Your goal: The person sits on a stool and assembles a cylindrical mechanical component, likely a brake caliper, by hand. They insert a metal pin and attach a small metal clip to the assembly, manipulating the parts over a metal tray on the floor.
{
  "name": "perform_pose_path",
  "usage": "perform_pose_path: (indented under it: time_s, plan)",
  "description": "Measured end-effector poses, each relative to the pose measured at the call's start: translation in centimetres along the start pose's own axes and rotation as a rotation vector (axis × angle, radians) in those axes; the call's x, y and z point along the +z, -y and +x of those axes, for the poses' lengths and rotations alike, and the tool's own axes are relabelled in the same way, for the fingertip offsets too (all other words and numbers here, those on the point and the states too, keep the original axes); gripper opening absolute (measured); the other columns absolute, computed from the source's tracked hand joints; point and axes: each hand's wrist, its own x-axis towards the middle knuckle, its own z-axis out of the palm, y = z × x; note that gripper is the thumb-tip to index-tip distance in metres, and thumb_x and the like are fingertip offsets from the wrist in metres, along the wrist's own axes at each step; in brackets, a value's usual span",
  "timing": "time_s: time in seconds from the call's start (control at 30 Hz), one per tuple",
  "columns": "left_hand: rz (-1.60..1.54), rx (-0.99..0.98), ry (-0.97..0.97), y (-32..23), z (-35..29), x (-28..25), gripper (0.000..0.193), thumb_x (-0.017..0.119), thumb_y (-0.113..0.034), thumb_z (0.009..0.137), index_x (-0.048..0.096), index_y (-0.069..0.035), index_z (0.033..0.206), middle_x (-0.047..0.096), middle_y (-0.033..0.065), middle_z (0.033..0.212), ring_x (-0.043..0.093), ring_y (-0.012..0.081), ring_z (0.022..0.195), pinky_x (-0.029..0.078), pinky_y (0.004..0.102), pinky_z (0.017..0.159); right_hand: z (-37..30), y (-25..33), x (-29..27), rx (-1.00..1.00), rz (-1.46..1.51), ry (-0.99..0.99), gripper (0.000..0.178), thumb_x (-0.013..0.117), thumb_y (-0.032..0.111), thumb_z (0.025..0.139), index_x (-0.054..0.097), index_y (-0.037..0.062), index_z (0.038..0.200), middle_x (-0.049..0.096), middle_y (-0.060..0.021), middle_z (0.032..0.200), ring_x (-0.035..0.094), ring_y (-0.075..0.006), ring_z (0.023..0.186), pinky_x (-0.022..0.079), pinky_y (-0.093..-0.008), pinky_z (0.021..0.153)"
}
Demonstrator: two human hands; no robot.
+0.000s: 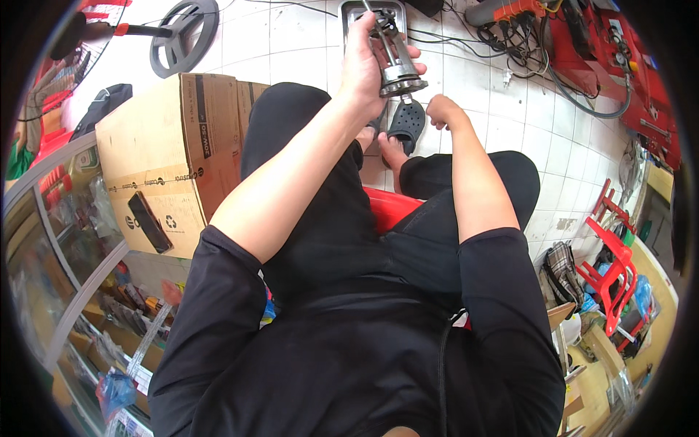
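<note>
Metal assembly [398, 73] in left hand [361, 67]; carton [149, 138] bears print.

Seated with both bare forearms [291, 186] stretched forward; gripping with the left hand [363, 67], farther out; nearer in with the right hand [445, 112], loosely curled.

Two hands [362, 65] [445, 112], one metal assembly [400, 79], one phone [149, 222]

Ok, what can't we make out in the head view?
All head view:
Silver rectangular metal tray: contents partly hidden by the bare left hand and grey cage-like metal part.
Bare right hand: curled; anything small inside is hidden.
Smooth red surface: mostly covered by black-trousered legs.
Dark object: cut off by top edge.
</note>
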Motion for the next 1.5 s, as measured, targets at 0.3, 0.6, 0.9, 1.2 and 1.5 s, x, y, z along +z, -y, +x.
perform_pose_path:
  time_s: [0.3, 0.6, 0.9, 1.2, 1.5]
  plan:
    - [-0.014, -0.014, -0.017, 0.0, 0.1, 0.4, 0.061, 0.041, -0.060, 0.084, 0.051, -0.002, 0.099, 0.061, 0.0136, 0.083, 0.065, 0.0265, 0.071, 0.053, 0.0377, 0.066, 2.0, -0.9, 1.7, 0.051, -0.001, 0.062, 0.021, 0.049, 0.006, 0.078, 0.060, -0.0072, 0.090, 0.065, -0.0183, 0.075, 0.063, -0.0255, 0.057, 0.050, -0.0383, 0.049]
    - [-0.087, -0.093, -0.099, 0.4, 0.1, -0.3, 0.062, 0.042, -0.062, 0.084, 0.049, -0.002, 0.101, 0.058, 0.0109, 0.082, 0.064, 0.0256, 0.071, 0.053, 0.0358, 0.066, 4.0, 1.9, 17.4, 0.146, -0.008, 0.118, 0.036, 0.046, 0.019, 0.085, 0.058, 0.0062, 0.116, 0.054, -0.0140, 0.120, 0.053, -0.0298, 0.109, 0.042, -0.0440, 0.088]
    - [-0.062, -0.228, -0.115, -0.9, 1.3, 1.8, 0.064, 0.039, -0.060, 0.085, 0.048, -0.001, 0.105, 0.058, 0.0111, 0.083, 0.064, 0.0241, 0.072, 0.054, 0.0357, 0.064, 9.5, 1.0, 23.0, 0.275, -0.066, -0.213, 0.043, 0.035, 0.031, 0.093, 0.045, 0.0094, 0.129, 0.040, -0.0104, 0.136, 0.044, -0.0299, 0.120, 0.038, -0.0431, 0.094]
    - [-0.003, -0.281, -0.213, -0.5, 2.7, 1.4, 0.065, 0.036, -0.060, 0.087, 0.048, 0.000, 0.108, 0.057, 0.0117, 0.083, 0.064, 0.0250, 0.070, 0.053, 0.0350, 0.063, 8.1, 1.3, 21.1, 0.170, -0.093, -0.215, 0.033, 0.039, 0.027, 0.094, 0.051, 0.0091, 0.119, 0.049, -0.0089, 0.119, 0.055, -0.0288, 0.103, 0.051, -0.0403, 0.076]
    - [0.046, -0.306, -0.183, -0.1, 2.2, 1.4, 0.065, 0.034, -0.060, 0.088, 0.046, 0.001, 0.110, 0.058, 0.0119, 0.083, 0.064, 0.0243, 0.071, 0.053, 0.0334, 0.063, 11.7, -0.1, 20.4, 0.005, -0.202, 0.141, 0.029, 0.043, 0.020, 0.092, 0.066, 0.0085, 0.104, 0.064, -0.0067, 0.106, 0.061, -0.0253, 0.100, 0.053, -0.0380, 0.072]
